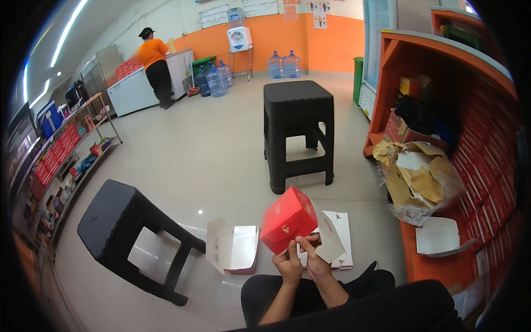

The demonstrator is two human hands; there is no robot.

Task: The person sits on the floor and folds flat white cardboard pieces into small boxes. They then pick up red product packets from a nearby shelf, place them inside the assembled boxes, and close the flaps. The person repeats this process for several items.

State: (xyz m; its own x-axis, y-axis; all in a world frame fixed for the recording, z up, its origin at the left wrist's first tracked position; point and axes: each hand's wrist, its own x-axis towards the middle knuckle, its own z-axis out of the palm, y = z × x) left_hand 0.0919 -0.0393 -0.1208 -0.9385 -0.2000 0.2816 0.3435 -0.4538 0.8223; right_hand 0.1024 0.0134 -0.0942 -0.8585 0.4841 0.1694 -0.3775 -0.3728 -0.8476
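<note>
A red cardboard box, partly folded, is held up in front of me with its white inner flap sticking out to the right. My left hand grips its lower edge, thumb pointing up. Close beside it, my right hand pinches the same edge, its fingers partly hidden behind the card. On the floor to the left sits another box with its lid open and a white inside. Behind the flap lies a stack of flat white cardboard blanks.
Black plastic stools stand ahead and at left. An orange shelf at right holds a torn brown paper pack, a white tray and stacked red boxes. A person stands by a white chest freezer.
</note>
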